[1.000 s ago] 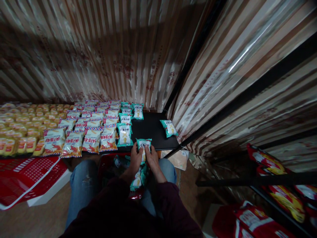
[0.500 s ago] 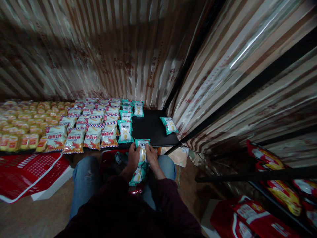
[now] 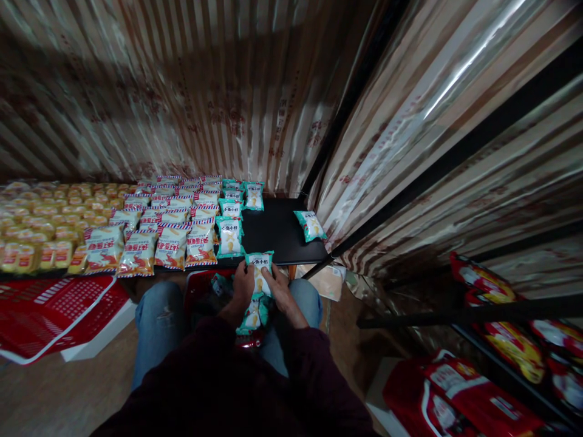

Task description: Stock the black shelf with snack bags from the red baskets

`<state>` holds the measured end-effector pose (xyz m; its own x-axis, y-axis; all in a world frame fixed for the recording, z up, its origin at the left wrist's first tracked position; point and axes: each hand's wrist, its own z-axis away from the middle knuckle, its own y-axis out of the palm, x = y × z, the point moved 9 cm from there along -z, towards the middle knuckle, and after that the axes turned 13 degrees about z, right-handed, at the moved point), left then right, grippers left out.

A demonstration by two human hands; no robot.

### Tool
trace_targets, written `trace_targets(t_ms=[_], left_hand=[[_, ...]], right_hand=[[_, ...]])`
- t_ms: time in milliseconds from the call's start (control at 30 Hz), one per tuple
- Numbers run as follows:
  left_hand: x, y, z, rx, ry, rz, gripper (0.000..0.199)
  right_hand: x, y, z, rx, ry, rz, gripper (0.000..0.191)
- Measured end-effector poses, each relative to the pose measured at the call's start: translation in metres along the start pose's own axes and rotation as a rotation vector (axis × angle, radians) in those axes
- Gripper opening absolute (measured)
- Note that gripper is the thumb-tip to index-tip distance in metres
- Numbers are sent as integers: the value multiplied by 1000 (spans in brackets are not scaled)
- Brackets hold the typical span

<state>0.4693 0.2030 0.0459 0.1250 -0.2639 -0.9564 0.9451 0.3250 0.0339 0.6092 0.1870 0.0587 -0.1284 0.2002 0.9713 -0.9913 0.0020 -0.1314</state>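
Between my two hands is a teal and white snack bag [image 3: 259,264], upright at the front edge of the black shelf [image 3: 276,233]. My left hand [image 3: 243,284] grips its left side, and my right hand [image 3: 279,287] holds its right side with the thumb across the front. Just below, another teal bag [image 3: 252,314] lies over the red basket [image 3: 194,283] between my knees. A column of similar teal bags [image 3: 230,235] stands on the shelf to the left, and a single teal bag [image 3: 310,225] lies tilted near the shelf's right end.
Rows of white and orange bags [image 3: 170,246] and yellow packaged cakes [image 3: 57,252] fill the shelf's left part. A red basket [image 3: 54,309] sits below at left. Black metal bars [image 3: 364,233] cross at right, near red bags [image 3: 483,276] and a red bin [image 3: 410,388].
The held bag has shifted slightly left and up in view. My right thumb has moved further across its front. The whole view has shifted slightly.
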Motion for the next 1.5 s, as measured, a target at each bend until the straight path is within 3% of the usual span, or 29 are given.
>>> trace_targets(t_ms=[167,367,500,633,1000,1200,1500], left_hand=[[-3,-2,1,-6,-3,9,38],[-35,-9,20,-51,274,-148,25],[-39,-6,29,10,329,-276,20],[-31,-4,33,58,285,-276,22],[-19,-5,37,97,105,-8,21],[-16,-10,41,106,-1,63,22],[-8,0,52,260,-164,321,35]], right_hand=[[1,-4,3,-61,-19,23,54],[0,-7,4,-108,-38,173,53],[0,-7,9,-82,-30,180,54],[-2,-13,13,-86,-3,201,56],[8,-21,17,-129,2,209,59],[18,-21,18,-138,-108,217,52],[1,-19,15,-208,-124,219,48]])
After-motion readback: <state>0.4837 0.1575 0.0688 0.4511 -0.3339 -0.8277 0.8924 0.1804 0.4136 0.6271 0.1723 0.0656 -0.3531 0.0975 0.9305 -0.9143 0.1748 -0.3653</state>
